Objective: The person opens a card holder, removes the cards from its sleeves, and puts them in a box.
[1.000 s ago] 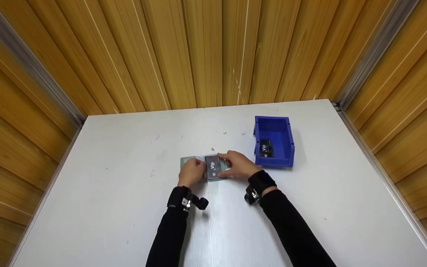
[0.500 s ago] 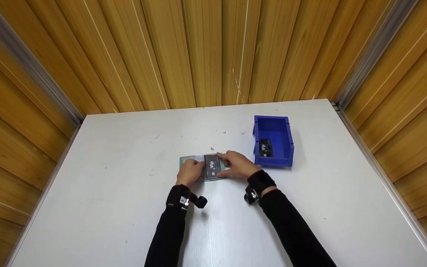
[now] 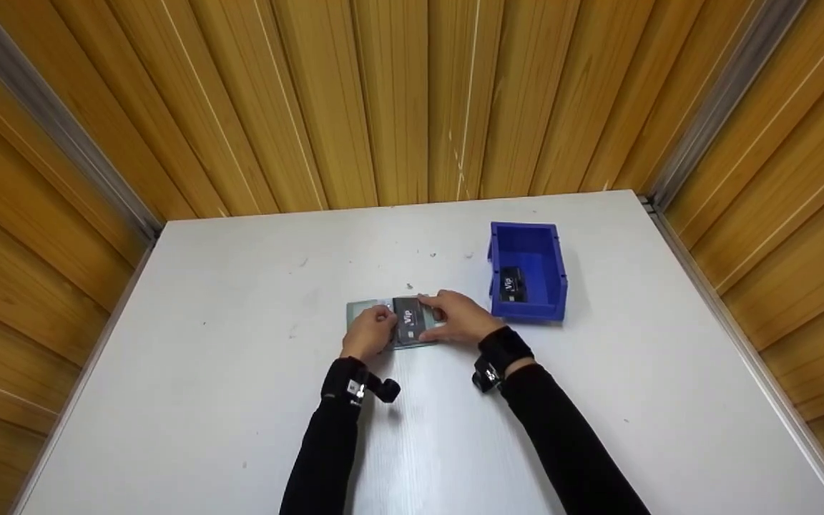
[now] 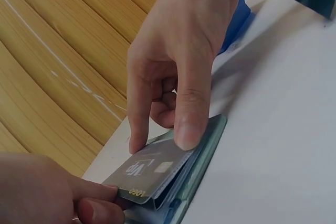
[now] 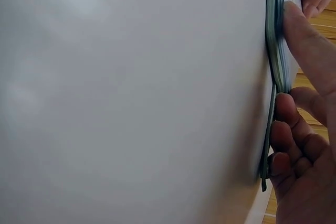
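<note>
Near the middle of the white worktop (image 3: 240, 400), both hands work on a dark plastic card printed "Vip" (image 3: 408, 323) lying on a flat grey-green card holder (image 3: 363, 310). The left hand (image 3: 368, 333) pinches the card's near end, and the right hand (image 3: 459, 317) presses it with thumb and forefinger. The thin card could slip sideways off the holder if the pressure is uneven. A blue plastic bin (image 3: 558, 282) stands toward the right edge.

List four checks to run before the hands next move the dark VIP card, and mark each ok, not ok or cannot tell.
1. Left hand pinches the card: ok.
2. Right hand has fingers pressing on the card: ok.
3. Grey-green holder lies flat on the table: ok.
4. Blue bin has room beside the card already in it: ok.
5. Card fully seated in the holder: cannot tell.
</note>
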Motion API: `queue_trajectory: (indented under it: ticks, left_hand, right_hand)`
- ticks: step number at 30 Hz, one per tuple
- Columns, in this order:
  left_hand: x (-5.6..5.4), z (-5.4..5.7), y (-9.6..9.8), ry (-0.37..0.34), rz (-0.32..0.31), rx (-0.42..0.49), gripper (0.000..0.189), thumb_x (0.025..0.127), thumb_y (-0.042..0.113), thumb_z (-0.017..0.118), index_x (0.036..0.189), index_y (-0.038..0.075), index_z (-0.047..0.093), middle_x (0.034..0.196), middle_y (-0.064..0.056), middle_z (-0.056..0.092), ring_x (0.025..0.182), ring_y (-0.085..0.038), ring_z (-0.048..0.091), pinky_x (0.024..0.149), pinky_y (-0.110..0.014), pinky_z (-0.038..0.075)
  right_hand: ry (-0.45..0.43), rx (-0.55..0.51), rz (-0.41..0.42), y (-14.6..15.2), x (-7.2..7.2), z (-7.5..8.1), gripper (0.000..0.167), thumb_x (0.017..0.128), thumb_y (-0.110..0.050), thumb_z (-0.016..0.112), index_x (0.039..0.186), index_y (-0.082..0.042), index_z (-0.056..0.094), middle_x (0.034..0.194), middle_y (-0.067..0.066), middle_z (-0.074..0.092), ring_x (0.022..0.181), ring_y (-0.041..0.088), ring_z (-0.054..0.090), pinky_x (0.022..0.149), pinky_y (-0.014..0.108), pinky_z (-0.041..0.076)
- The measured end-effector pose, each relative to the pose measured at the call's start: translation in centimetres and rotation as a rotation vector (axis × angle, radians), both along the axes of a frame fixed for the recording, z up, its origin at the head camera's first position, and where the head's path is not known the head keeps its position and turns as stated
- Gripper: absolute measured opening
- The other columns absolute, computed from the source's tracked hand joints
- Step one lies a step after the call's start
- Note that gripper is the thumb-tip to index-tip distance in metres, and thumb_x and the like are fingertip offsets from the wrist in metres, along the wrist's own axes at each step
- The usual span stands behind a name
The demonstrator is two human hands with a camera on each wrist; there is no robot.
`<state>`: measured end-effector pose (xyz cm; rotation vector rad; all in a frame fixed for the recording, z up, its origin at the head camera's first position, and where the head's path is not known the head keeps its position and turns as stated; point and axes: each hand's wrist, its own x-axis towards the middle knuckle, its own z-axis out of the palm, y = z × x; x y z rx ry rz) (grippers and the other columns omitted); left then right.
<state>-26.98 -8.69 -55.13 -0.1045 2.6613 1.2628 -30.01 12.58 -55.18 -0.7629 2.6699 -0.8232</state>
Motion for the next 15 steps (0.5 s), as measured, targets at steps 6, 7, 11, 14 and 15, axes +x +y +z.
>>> queue_trajectory:
  ticks: [6,7,11,14,15]
  left_hand:
    - [0.1,-0.2,-0.5,-0.031,0.026,0.128,0.021,0.105,0.02,0.056,0.088,0.01,0.061,0.072,0.002,0.05,0.06,-0.013,0.048,0.053,-0.026,0.042]
    - [0.2,-0.2,-0.7,-0.032,0.03,0.141,0.02,0.106,0.02,0.055,0.089,0.009,0.061,0.073,0.002,0.05,0.06,-0.013,0.048,0.053,-0.025,0.042]
    - [0.3,-0.2,-1.4,-0.004,0.036,0.135,0.019,0.106,0.018,0.054,0.092,0.007,0.061,0.077,0.001,0.053,0.069,-0.015,0.051,0.06,-0.026,0.043]
    - [0.4,-0.1,-2.1,0.011,0.039,0.115,0.019,0.107,0.018,0.054,0.094,0.006,0.062,0.079,0.0,0.056,0.076,-0.017,0.053,0.066,-0.028,0.042]
    - [0.5,-0.1,-2.4,0.008,0.041,0.112,0.019,0.107,0.018,0.054,0.094,0.006,0.063,0.08,0.0,0.056,0.077,-0.017,0.054,0.067,-0.028,0.042]
  right_hand:
    - [-0.013,0.021,-0.011,-0.1,-0.1,0.1,0.082,0.086,-0.036,0.085,0.155,-0.013,0.047,0.091,0.001,0.046,0.082,0.015,0.041,0.074,0.03,0.038]
    - [-0.014,0.022,-0.013,-0.1,-0.1,0.1,0.082,0.086,-0.036,0.085,0.155,-0.013,0.047,0.091,0.001,0.046,0.082,0.015,0.041,0.074,0.029,0.038]
    - [-0.014,0.014,-0.01,-0.1,-0.1,0.0,0.083,0.085,-0.036,0.085,0.155,-0.011,0.047,0.091,0.001,0.046,0.082,0.015,0.041,0.074,0.029,0.038]
    - [-0.014,0.007,-0.005,-0.2,-0.1,0.0,0.083,0.085,-0.036,0.085,0.155,-0.01,0.047,0.091,0.002,0.047,0.082,0.015,0.041,0.074,0.029,0.038]
    - [-0.014,0.003,-0.004,-0.2,0.0,0.0,0.083,0.085,-0.035,0.086,0.154,-0.01,0.047,0.091,0.002,0.047,0.081,0.015,0.04,0.073,0.029,0.037]
